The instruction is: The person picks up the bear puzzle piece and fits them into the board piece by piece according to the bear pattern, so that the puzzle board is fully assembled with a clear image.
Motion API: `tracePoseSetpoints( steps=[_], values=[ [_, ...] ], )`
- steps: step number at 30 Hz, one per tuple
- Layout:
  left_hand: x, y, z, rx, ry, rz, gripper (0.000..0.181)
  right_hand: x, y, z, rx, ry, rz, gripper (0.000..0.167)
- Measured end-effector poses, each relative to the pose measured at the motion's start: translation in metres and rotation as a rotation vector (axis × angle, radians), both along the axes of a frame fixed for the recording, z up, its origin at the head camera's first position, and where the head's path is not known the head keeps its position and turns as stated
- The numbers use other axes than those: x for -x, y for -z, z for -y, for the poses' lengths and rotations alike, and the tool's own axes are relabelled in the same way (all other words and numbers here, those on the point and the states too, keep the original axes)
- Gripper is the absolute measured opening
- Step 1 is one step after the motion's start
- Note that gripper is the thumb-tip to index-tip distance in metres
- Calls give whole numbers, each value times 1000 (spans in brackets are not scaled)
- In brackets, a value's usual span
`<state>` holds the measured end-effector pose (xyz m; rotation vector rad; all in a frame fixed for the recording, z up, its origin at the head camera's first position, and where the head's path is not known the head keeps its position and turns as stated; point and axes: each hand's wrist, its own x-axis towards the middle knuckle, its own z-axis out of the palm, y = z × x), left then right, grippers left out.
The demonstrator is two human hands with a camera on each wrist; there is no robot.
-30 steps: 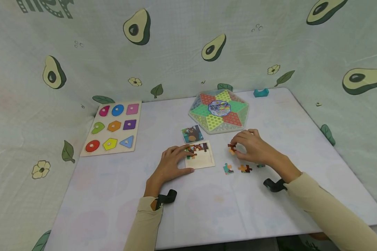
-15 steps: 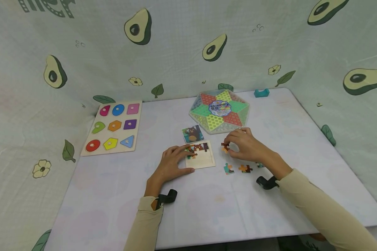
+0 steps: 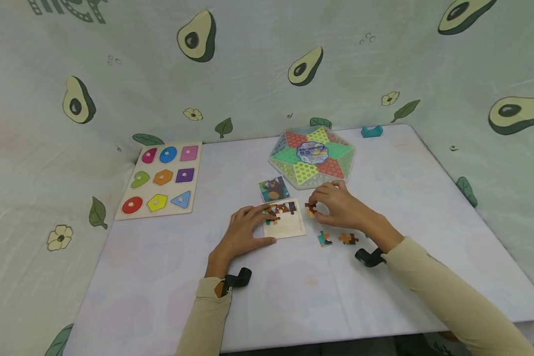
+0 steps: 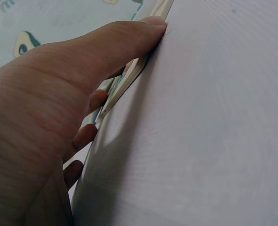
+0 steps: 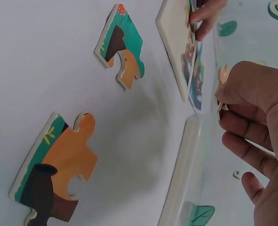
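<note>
A square wooden puzzle board [image 3: 289,228] lies on the table, with several bear-picture pieces [image 3: 282,208] set along its far side and left. My left hand [image 3: 242,232] holds the board at its left side, thumb by the near corner and a finger over the fitted pieces. Between thumb and fingertips, my right hand [image 3: 344,207] pinches a brown and orange jigsaw piece [image 3: 310,209], just right of the board. Two loose jigsaw pieces lie nearer: one teal and orange [image 5: 124,47], one orange and brown [image 5: 66,162]. A bear picture card [image 3: 273,190] touches the board's far edge.
Behind the card lies a hexagonal star-patterned game board [image 3: 312,154]. A wooden shape board [image 3: 160,180] with coloured knobbed shapes lies at the left. A small teal block [image 3: 372,131] sits at the table's back edge, before an avocado-print cloth [image 3: 249,74].
My right hand has moved left with the pinched jigsaw piece, closing in on the puzzle board's right edge. The left hand stays in place on the board.
</note>
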<state>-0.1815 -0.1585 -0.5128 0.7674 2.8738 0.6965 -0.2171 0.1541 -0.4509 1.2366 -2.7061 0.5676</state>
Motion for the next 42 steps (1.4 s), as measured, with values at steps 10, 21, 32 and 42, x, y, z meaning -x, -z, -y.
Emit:
tracePoseSetpoints(
  steps=[10,21,32,42],
  values=[
    [2,-1,-1,8,2,-6,61,3,-4,12,-8,-24,-14,21],
    [0,-3,-1,-5,-3,2,60,7,-1,26,-20,-51,-23,20],
    [-2,-2,0,-10,0,2,60,8,4,37,-6,-85,-38,19],
    [-1,0,1,-9,6,-12,60,9,6,48,-15,-98,-35,20]
  ],
)
